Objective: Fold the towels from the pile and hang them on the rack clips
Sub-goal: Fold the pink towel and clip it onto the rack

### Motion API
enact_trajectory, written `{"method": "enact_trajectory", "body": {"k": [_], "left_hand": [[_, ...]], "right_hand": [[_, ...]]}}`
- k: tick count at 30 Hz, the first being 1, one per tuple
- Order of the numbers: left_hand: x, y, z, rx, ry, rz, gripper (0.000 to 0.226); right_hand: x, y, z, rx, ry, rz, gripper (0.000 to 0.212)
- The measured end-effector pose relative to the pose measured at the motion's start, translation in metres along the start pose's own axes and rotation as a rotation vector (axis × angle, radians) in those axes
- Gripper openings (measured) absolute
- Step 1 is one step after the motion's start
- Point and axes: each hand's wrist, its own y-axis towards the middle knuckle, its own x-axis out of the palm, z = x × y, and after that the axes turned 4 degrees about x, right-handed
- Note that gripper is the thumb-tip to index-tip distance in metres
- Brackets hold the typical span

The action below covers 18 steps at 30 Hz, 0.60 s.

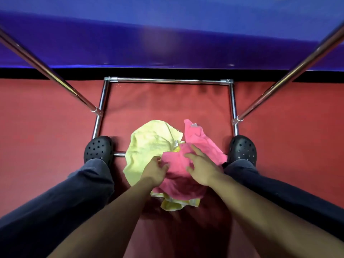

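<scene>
A red carpet (37, 127) is filling the floor, wrinkling a little toward the far side. Beyond it a black strip (55, 73) is running along the foot of a blue wall (167, 34), which is catching soft glare. Two black clogs (97, 148) with vent holes are standing planted well apart on the carpet, the other clog (243, 148) off to the right. Dark trouser legs (55, 202) are reaching down to both.

No legible text anywhere.
</scene>
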Motion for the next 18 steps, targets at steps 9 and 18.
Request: {"method": "enact_trajectory", "body": {"k": [9, 18], "left_hand": [[0.021, 0.013, -0.008, 0.031, -0.032, 0.214, 0.019], [-0.049, -0.054, 0.066, 0.59, 0.061, -0.022, 0.016]], "right_hand": [[0.021, 0.01, 0.012, -0.019, 0.183, 0.062, 0.064], [-0.059, -0.037, -0.035, -0.178, 0.37, 0.027, 0.096]]}}
